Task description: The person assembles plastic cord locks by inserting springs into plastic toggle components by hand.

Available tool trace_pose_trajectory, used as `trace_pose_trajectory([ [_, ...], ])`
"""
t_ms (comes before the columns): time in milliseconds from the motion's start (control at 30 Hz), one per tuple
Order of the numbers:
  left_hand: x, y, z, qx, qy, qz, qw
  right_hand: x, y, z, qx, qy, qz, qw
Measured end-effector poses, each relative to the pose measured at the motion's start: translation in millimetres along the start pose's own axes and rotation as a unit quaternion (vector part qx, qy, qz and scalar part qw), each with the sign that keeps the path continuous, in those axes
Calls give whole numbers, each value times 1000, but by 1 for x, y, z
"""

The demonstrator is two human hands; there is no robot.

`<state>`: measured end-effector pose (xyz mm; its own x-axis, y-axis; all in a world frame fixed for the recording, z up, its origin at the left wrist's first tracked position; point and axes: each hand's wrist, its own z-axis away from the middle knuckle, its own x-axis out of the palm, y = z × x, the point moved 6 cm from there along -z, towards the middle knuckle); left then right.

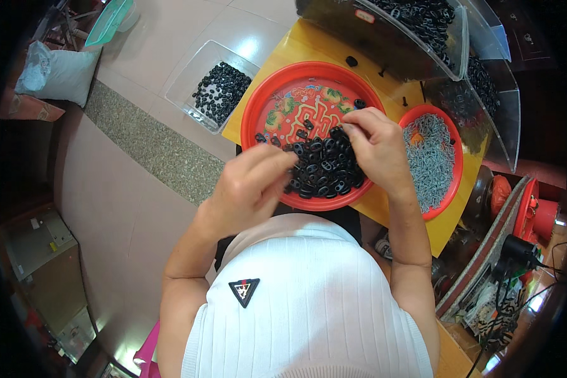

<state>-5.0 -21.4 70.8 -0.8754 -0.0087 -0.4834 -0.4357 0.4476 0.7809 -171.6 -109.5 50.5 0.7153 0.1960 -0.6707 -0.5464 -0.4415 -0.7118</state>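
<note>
A round red tray (253, 104) with a printed floral bottom holds a heap of small black oval plastic pieces (324, 165), many showing two holes. Over the heap's left side is my left hand (249, 186), thumb and fingers pinched together and slightly blurred; what they hold, if anything, is too small to make out. At the heap's upper right, my right hand (381, 148) has its thumb and forefinger closed close to the black pieces, and whatever is between the tips cannot be told apart from the heap. A smaller red basin (458, 170) full of grey screws (429, 167) stands right of that hand.
The tray and basin rest on a yellow board (457, 230). Clear bins (416, 47) of black parts rise along its far right edge. On the floor at left sits a clear box (176, 94) of black pieces (220, 91). A white sack (66, 75) stands farther left.
</note>
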Motion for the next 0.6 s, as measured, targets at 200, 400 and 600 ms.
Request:
trace_pose_trajectory([
  [200, 12, -34, -6, -1, -23, -70, 997, 18, -10, -4, -72, -58, 90, 992],
  [400, 34, -39, -18, 22, -100, -120, 987, 28, -12, -2, -65, -77, 47, 994],
  [600, 44, -47, -14, 14, -135, -151, 979, 37, -12, -7, -97, -60, 56, 992],
])
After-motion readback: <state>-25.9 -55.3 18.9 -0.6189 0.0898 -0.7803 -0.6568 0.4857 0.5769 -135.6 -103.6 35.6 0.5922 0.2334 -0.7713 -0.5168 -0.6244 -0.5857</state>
